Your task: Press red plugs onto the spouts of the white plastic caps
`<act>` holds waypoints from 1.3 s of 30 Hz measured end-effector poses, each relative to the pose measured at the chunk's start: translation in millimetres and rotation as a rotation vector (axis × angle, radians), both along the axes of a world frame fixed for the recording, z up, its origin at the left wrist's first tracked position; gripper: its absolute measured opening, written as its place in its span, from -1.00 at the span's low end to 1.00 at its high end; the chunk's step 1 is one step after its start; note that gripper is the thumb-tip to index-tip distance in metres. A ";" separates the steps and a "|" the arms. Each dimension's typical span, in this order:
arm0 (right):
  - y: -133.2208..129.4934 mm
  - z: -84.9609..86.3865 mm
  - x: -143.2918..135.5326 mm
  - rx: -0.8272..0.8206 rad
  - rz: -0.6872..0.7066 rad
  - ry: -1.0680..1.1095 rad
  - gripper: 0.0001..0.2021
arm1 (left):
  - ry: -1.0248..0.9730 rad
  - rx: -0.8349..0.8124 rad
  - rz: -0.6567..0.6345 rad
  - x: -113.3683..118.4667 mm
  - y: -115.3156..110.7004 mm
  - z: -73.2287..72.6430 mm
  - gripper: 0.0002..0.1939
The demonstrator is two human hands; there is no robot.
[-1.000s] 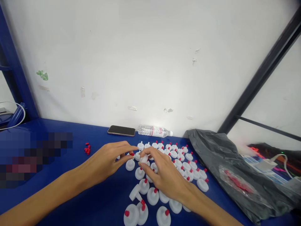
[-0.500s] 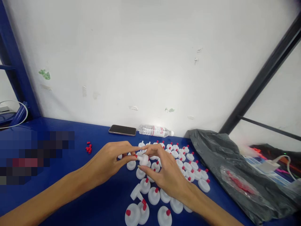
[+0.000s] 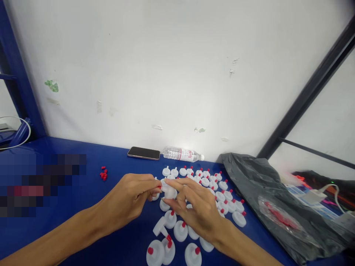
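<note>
Over the middle of the table, my right hand grips a white nozzle cap between thumb and fingers, its spout toward the left. My left hand is closed in a pinch on a small red tip cap at the end of that spout; fingers partly hide it. Below and around my hands lie many more white nozzle caps, most with red tips, such as one standing nozzle cap. Two at the back, including a bare nozzle cap, show plain white spouts. One tipped-over cap lies on its side.
Several loose red tip caps lie on the blue table to the left. A phone and a clear water bottle rest along the wall. On the right, a dark plastic sheet carries a bag of red pieces.
My left fingers have closed more tightly around the red tip cap at the spout. My right fingers have shifted forward over the white nozzle cap. The view has moved slightly.
</note>
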State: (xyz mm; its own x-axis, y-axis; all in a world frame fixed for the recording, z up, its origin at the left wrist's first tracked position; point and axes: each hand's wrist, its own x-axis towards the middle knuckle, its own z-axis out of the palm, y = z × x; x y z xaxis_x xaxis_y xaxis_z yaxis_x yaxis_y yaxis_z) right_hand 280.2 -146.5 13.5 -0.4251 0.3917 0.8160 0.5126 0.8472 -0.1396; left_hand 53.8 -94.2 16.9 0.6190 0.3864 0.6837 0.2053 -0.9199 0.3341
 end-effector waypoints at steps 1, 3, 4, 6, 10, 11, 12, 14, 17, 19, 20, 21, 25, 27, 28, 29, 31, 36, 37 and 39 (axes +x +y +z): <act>0.5 0.3 -0.3 0.022 -0.002 -0.027 -0.70 | 0.006 0.007 0.006 0.5 -0.7 1.2 -0.69; 0.9 2.8 -0.8 0.003 -0.006 -0.045 -0.68 | 0.055 -0.011 0.042 0.6 -1.2 7.7 -0.67; 0.6 5.2 -1.0 -0.040 -0.008 -0.035 -0.75 | 0.084 -0.039 0.068 -0.4 -0.9 13.2 -0.67; -1.1 11.9 -0.7 -0.166 -0.028 -0.027 -0.89 | 0.121 -0.132 0.134 -5.8 1.5 27.5 -0.68; -5.6 26.5 3.0 -0.353 -0.151 -0.164 -0.86 | 0.298 -0.274 0.303 -29.6 13.2 54.9 -0.71; -5.7 28.6 4.0 -0.374 -0.176 -0.217 -0.83 | 0.409 -0.287 0.354 -35.8 16.6 58.3 -0.71; -5.1 29.9 4.5 -0.397 -0.186 -0.274 -0.80 | 0.525 -0.299 0.411 -41.1 19.6 59.8 -0.72; -2.2 30.0 3.9 -0.439 -0.177 -0.393 -0.74 | 0.713 -0.325 0.517 -47.3 23.9 58.1 -0.75; 4.4 27.5 -0.9 -0.503 -0.148 -0.531 -0.65 | 0.783 -0.381 0.555 -48.1 28.4 51.7 -0.76; 8.2 27.2 -4.9 -0.550 -0.137 -0.574 -0.59 | 0.751 -0.396 0.519 -50.2 34.7 50.2 -0.66; 9.5 27.7 -6.7 -0.573 -0.130 -0.584 -0.57 | 0.729 -0.388 0.526 -53.5 39.8 50.5 -0.62; 10.4 28.6 -7.9 -0.590 -0.124 -0.585 -0.56 | 0.712 -0.369 0.564 -58.7 46.2 51.2 -0.61; 9.7 30.5 -8.1 -0.576 -0.103 -0.527 -0.59 | 0.683 -0.298 0.831 -91.5 75.6 50.6 -0.73; 7.9 27.9 -5.9 -0.509 -0.103 -0.445 -0.67 | 0.687 -0.304 0.875 -107.1 86.6 45.9 -0.74; 6.8 25.8 -4.6 -0.470 -0.107 -0.396 -0.70 | 0.691 -0.315 0.880 -113.0 90.6 42.6 -0.74; 5.6 23.6 -3.4 -0.434 -0.113 -0.347 -0.72 | 0.695 -0.329 0.879 -117.6 93.7 39.1 -0.75; 3.0 20.0 -1.8 -0.392 -0.128 -0.275 -0.74 | 0.707 -0.357 0.872 -123.0 98.1 31.9 -0.77; -1.5 19.2 -1.3 -0.445 -0.128 -0.232 -0.77 | 0.703 -0.365 0.854 -123.8 104.0 19.5 -0.88; -1.6 19.7 -1.2 -0.449 -0.122 -0.231 -0.77 | 0.695 -0.359 0.847 -122.9 104.2 18.8 -0.89; -1.1 19.9 -0.6 -0.448 -0.116 -0.223 -0.77 | 0.669 -0.342 0.828 -119.7 102.7 20.6 -0.93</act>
